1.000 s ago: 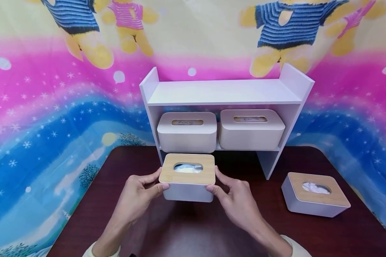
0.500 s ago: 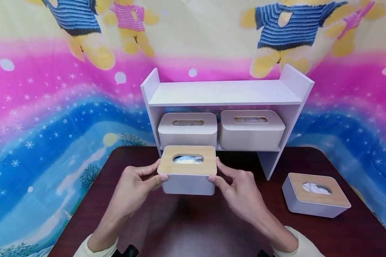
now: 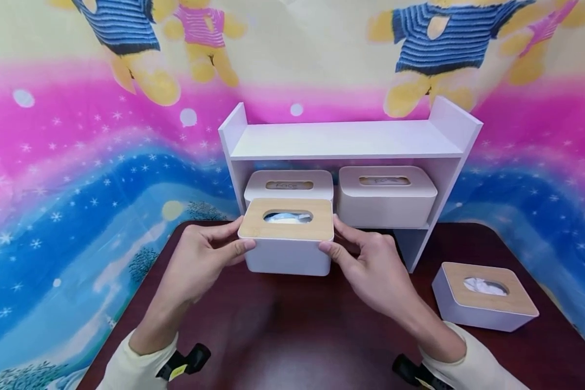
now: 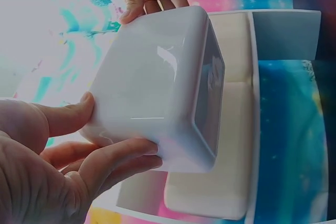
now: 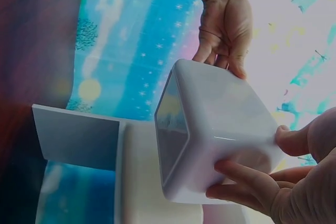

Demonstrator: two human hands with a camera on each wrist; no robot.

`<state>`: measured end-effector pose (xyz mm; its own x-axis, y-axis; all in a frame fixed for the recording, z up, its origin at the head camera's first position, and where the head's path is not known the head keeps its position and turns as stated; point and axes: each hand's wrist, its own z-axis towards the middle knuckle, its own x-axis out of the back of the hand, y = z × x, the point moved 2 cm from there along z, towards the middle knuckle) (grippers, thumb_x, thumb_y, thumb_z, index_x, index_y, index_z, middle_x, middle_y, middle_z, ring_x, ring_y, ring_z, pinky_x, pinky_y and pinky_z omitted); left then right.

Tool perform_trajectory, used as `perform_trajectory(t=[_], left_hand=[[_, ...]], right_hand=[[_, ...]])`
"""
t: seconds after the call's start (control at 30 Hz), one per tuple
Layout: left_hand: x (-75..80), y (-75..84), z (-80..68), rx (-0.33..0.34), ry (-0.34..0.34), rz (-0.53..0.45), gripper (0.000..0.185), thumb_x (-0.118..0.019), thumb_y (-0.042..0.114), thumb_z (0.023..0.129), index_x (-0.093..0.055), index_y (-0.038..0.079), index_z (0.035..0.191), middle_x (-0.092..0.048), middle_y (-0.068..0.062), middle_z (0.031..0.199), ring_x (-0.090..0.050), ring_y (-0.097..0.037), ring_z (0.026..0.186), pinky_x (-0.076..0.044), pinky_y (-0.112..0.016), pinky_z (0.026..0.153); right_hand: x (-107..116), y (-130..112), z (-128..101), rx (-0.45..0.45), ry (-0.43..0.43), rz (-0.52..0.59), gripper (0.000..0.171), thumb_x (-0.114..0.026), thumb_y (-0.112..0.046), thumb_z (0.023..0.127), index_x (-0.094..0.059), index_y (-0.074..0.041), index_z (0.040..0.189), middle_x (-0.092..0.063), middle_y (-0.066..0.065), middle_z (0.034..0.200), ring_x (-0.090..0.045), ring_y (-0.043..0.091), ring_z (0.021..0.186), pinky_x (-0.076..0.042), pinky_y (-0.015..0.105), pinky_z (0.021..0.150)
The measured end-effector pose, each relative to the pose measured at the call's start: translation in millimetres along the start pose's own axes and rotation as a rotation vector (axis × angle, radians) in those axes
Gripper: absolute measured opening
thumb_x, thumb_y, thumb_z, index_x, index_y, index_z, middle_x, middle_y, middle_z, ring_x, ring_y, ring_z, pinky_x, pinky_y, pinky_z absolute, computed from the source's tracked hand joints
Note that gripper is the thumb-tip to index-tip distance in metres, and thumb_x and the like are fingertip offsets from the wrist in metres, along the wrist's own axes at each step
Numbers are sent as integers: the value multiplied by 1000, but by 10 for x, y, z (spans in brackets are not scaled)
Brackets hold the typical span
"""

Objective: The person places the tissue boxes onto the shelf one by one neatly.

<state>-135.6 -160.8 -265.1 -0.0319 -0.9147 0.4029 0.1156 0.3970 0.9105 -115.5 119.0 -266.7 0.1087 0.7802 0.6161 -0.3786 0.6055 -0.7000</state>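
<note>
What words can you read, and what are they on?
"Face": faint, in the top slot of the left white box.
Right white box: begins with "F"; the rest is blurred.
Yellow label near the left sleeve: too small to read.
Held box: none visible.

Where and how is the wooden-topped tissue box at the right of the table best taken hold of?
I'd likely grip the tissue box by its left wall and hidden right wall, from both sides at once. It stands upright, apart from the shelf, its body looks broad, and this leaves the opening in its top untouched.
</note>
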Motion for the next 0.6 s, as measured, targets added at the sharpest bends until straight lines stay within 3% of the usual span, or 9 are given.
perform_trajectory(t=[0.07, 0.17, 0.47, 0.6], left_hand=[[9, 39, 22, -5, -3, 2, 57, -81, 24, 97, -61, 21, 151, -65, -14, 152, -76, -32, 121, -64, -38, 91], [29, 85, 33, -6, -1, 1, 58, -81, 25, 97, -60, 23, 152, -64, -13, 153, -75, -33, 124, -63, -38, 92], [118, 192, 72, -31, 2, -13, 60, -82, 26, 97, -60, 24, 152, -66, -9, 151, -75, -29, 124, -63, -36, 91], [172, 280, 85, -43, 8, -13, 60, -82, 27, 97, -60, 24, 152, -68, -10, 149, -76, -28, 123, -63, -35, 91]], right_hand=[[30, -12, 18, -3, 0, -8, 61, -74, -33, 103, -54, -12, 156, -62, 12, 152, -75, 26, 122, -66, 39, 88], [53, -24, 50, -13, -8, -13, 61, -74, -32, 103, -52, -12, 157, -63, 10, 151, -72, 25, 126, -63, 48, 98], [162, -148, 146, 0, 3, -19, 60, -74, -34, 103, -54, -14, 156, -67, 11, 146, -74, 24, 123, -62, 49, 100], [221, -235, 198, 21, 9, -3, 60, -74, -37, 103, -55, -15, 156, -71, 12, 140, -79, 22, 113, -63, 47, 97]])
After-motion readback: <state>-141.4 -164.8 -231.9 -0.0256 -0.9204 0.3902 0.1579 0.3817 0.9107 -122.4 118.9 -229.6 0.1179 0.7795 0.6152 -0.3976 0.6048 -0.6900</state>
